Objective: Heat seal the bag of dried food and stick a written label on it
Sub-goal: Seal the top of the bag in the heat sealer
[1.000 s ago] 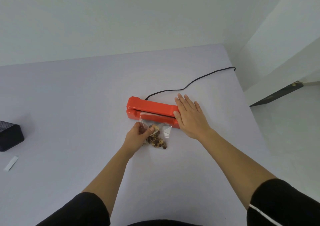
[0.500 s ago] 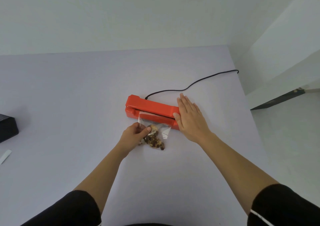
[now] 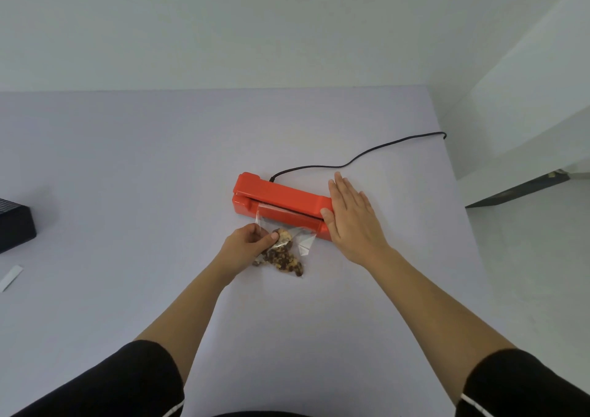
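A red sealer (image 3: pixel 281 204) lies near the middle of the pale desk (image 3: pixel 127 167), its black cord (image 3: pixel 360 154) trailing toward the far right edge. The right hand (image 3: pixel 352 221) lies flat and open, fingers together, pressing on the sealer's right end. A clear bag (image 3: pixel 284 244) of dried food lies on the desk just in front of the sealer, its open top tucked into the sealer's slot. The left hand (image 3: pixel 247 245) pinches the bag's left side between thumb and fingers. The brown and tan food sits bunched in the bag's near end. At the desk's left edge stand a black box (image 3: pixel 14 225) and, nearer, a white strip (image 3: pixel 9 277).
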Available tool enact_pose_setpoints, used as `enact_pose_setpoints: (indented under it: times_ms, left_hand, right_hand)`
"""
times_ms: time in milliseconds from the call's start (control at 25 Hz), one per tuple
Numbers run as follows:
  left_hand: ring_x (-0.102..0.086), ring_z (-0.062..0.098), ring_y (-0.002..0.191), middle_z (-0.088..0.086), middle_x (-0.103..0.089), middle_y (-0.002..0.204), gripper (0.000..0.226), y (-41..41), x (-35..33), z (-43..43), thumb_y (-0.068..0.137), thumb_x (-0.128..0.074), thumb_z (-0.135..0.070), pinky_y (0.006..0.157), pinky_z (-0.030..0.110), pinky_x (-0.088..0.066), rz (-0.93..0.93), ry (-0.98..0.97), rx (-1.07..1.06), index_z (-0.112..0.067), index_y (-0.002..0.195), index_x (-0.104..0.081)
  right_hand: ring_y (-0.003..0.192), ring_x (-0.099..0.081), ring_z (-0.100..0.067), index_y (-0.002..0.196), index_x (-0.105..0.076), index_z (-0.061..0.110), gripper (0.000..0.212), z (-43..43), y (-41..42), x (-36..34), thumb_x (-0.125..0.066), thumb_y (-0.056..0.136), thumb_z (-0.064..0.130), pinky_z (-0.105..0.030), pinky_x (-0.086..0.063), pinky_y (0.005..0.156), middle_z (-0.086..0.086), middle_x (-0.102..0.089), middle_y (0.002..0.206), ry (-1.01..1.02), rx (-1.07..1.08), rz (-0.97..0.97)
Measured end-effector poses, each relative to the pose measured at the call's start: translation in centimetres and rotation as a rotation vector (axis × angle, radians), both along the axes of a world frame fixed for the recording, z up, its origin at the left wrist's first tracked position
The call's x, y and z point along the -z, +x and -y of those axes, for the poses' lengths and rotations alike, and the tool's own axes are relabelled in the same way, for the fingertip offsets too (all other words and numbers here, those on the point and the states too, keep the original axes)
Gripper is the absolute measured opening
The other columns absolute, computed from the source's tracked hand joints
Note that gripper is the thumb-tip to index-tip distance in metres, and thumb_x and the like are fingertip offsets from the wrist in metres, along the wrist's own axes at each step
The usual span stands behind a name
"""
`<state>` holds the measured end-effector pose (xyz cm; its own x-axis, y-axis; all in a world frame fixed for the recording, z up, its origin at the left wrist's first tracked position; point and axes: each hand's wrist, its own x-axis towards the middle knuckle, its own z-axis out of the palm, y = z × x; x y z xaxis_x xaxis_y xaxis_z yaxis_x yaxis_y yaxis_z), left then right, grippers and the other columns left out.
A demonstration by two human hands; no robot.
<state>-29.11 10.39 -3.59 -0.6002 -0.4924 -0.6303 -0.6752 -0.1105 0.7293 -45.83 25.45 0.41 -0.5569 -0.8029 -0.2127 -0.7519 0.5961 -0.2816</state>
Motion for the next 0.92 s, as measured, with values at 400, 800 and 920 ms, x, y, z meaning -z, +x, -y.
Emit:
enact_pose_setpoints:
  times_ms: [400,800,920]
  left_hand:
    - [-0.064,0.018,0.077,0.009,-0.070,0.090,0.038,-0.14,0.12,-0.02,0.082,-0.068,-0.040,0.063,0.024,-0.053,-0.013,0.007,-0.030,-0.005,0.093,-0.062]
    - [-0.065,0.019,0.079,0.009,-0.070,0.091,0.037,-0.20,0.25,-0.04,0.082,-0.068,-0.040,0.065,0.027,-0.054,-0.009,0.005,-0.035,-0.005,0.093,-0.062]
    - [-0.065,0.020,0.079,0.008,-0.070,0.090,0.037,-0.20,0.28,-0.08,0.083,-0.068,-0.040,0.066,0.028,-0.055,-0.012,0.005,-0.032,-0.005,0.093,-0.062]
  right_hand:
    - [0.147,-0.001,-0.019,0.149,-0.008,0.010,0.079,0.02,-0.07,0.20,0.004,0.084,0.053,-0.035,-0.001,0.116,-0.006,-0.001,0.159,-0.012,-0.004,-0.001]
    - [0.147,-0.001,-0.019,0.149,-0.007,0.010,0.076,-0.09,-0.15,0.39,0.002,0.086,0.052,-0.034,0.001,0.115,-0.006,-0.001,0.159,-0.024,-0.009,-0.001]
    - [0.147,-0.001,-0.020,0.149,-0.008,0.010,0.076,-0.07,-0.15,0.39,0.002,0.086,0.052,-0.034,0.001,0.115,-0.006,-0.002,0.159,-0.029,-0.007,0.003]
